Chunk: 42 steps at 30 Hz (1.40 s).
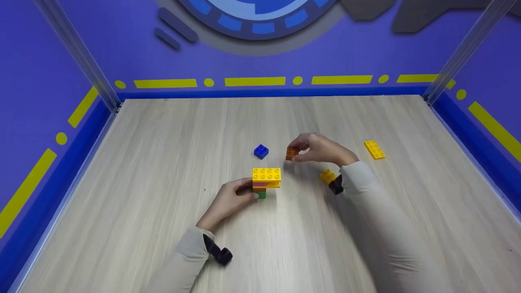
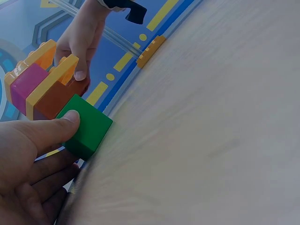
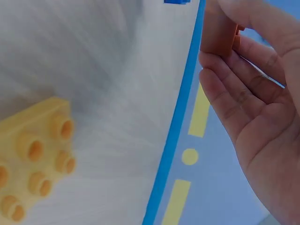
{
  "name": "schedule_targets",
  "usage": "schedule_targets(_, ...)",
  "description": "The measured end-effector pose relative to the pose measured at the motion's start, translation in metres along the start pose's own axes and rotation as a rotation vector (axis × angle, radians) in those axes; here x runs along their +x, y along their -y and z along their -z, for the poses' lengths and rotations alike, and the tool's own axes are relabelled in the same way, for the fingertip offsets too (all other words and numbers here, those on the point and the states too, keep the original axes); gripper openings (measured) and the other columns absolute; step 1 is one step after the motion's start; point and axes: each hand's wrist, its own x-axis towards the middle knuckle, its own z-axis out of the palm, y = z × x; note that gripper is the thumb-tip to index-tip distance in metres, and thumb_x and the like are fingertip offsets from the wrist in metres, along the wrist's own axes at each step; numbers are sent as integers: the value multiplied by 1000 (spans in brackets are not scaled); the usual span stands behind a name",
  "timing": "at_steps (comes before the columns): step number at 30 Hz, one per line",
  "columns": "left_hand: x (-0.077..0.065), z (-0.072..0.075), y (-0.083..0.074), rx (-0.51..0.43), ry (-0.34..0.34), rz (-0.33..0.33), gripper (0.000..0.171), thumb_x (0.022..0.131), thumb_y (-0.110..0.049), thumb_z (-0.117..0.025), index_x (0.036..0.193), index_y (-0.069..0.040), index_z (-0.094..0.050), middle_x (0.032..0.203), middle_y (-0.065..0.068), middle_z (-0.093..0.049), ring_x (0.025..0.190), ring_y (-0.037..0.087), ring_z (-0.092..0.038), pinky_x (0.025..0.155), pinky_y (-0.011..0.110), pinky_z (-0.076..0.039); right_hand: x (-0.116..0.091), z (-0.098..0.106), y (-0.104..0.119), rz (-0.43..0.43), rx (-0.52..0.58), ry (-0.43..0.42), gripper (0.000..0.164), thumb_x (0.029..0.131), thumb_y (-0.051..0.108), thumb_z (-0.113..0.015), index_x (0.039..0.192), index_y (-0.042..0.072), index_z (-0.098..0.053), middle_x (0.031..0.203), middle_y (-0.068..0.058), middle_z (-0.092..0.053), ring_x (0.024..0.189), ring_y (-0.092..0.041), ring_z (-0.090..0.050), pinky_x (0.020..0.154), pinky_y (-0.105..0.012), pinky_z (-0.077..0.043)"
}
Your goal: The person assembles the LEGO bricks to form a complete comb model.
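Note:
My left hand (image 1: 228, 200) holds a stack of toy building bricks low down, its thumb on the green brick (image 2: 89, 129) at the bottom. Above the green come an orange-brown brick (image 2: 52, 99), a yellow plate (image 2: 38, 97), a magenta brick (image 2: 26, 89) and another yellow plate (image 1: 266, 174) on top. The two yellow plates jut out to the right, leaving a gap between them. Farther back and to the right, my right hand (image 1: 321, 149) pinches a second orange-brown brick (image 1: 291, 154) between thumb and fingers; its studs face the palm in the right wrist view.
Behind the stack a blue brick (image 1: 261, 151) lies on the wooden table (image 1: 183, 142). One yellow plate (image 1: 327, 176) lies partly hidden by the right wrist's black strap (image 1: 336, 185). Farther right is another yellow plate (image 1: 374, 149). Blue walls (image 1: 260, 65) enclose the back and sides.

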Motion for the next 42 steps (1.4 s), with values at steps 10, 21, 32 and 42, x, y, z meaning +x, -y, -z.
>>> schedule_targets(10,0,0,-1,-5,4,3,49,86,-21,-70,133,-14,-57,130,3,-62,124,22,-55,110,42,-40,-4,4,24,129,-52,-2,34,85,22,-73,116,9,-68,109,-5,-67,100,-25,-64,92,-38,-55)
schedule_targets(21,0,1,-1,4,5,-6,49,86,-22,-70,133,-14,-57,131,3,-62,125,22,-54,110,41,-40,-7,6,49,292,-92,-19,33,86,24,-71,116,10,-68,106,-3,-67,95,-16,-64,87,-32,-56)
schedule_targets(32,0,1,0,4,16,-31,49,86,-24,-69,133,-15,-58,131,2,-62,126,22,-54,111,43,-38,-13,3,74,358,-92,8,33,88,26,-70,118,11,-68,108,-1,-67,96,-14,-64,87,-30,-56)
schedule_targets(42,1,3,2,-10,24,-65,47,86,-22,-70,131,-14,-60,128,3,-64,120,20,-57,109,42,-41,-11,-5,85,406,-76,57,34,88,26,-70,117,9,-67,107,-2,-67,97,-16,-64,87,-27,-55)
